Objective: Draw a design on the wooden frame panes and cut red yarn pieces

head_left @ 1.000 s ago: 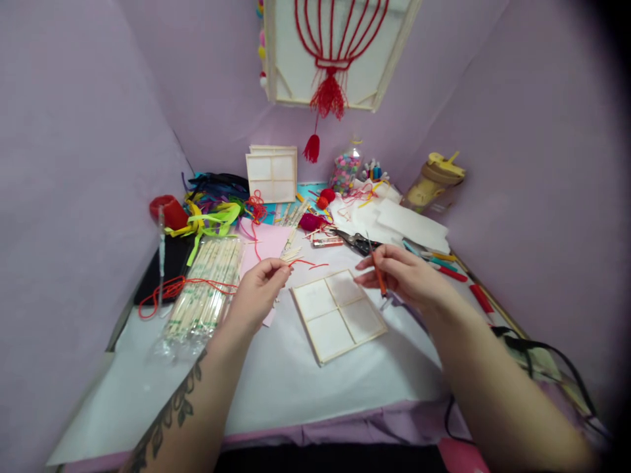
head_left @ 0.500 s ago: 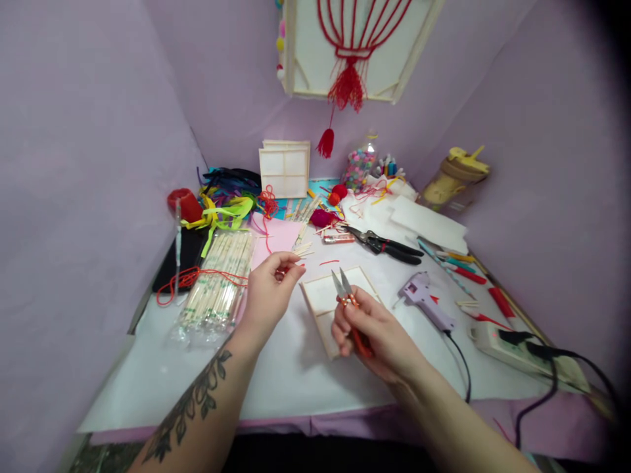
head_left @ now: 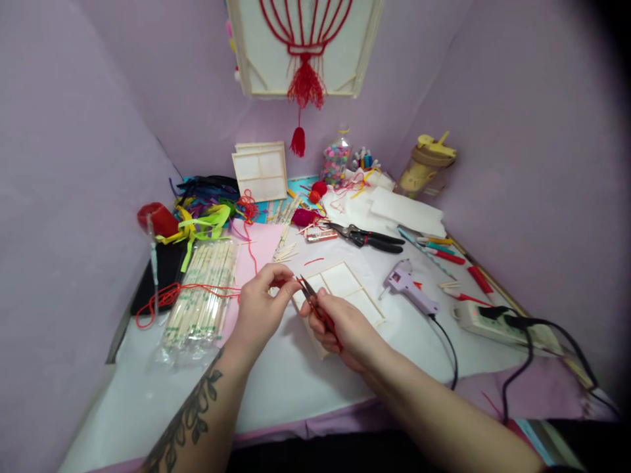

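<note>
Far left, the lavender wall crowds the worktop, and a black mat sits on that edge, so there's little room on that side. Next along is the pack of sticks, lying lengthwise, with the red thread running across it from a loose coil near the mat.

The left hand comes next, thumb and forefinger pinched tight on the thread just above the pack's right edge. The right hand is right beside it, fist closed around the snips, their tips up against the thread at the left fingertips. Whether the blades are parted is too fine to tell. Both hands hover over the near-left corner of the wooden frame, which lies flat.

In front of the hands there's a wide bare strip of white worktop down to the near edge. To the right it's tighter: the glue gun lies just beside the frame, with the power strip and its black cables near the right edge.

Half a second ago the snips pointed up with the blades clearly spread, well apart from the left hand. Now the right hand has swung left and brought them to the thread. The left hand has kept its pinch.
</note>
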`<action>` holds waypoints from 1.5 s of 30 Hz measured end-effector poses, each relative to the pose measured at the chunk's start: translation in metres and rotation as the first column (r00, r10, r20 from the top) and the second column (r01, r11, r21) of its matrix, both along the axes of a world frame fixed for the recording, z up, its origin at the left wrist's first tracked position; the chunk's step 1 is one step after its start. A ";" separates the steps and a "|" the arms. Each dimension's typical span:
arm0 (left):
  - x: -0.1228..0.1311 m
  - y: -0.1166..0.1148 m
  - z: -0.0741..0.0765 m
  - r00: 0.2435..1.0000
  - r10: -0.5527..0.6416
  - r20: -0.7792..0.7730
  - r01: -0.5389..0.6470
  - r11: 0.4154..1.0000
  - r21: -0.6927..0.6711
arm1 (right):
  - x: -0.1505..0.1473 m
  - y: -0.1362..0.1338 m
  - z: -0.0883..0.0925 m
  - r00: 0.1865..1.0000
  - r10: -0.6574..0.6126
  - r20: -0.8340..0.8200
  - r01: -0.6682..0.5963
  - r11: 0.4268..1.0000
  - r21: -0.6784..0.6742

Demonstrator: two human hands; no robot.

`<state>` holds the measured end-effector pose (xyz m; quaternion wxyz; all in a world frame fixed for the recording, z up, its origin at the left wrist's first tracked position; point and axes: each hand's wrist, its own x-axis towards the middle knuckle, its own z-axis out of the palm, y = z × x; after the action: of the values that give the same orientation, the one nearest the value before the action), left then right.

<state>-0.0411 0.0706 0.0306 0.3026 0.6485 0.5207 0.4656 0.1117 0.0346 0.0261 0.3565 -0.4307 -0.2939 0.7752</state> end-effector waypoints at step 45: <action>-0.036 0.009 -0.001 0.793 -0.284 -0.539 0.069 0.921 -0.384 | 0.088 0.070 0.005 -0.202 -0.283 0.938 -0.459 0.873 0.165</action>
<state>-0.0771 0.0794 0.0298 0.2792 0.7429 0.5975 0.1143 0.2000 0.1041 0.0310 0.0266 -0.7418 -0.6657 0.0768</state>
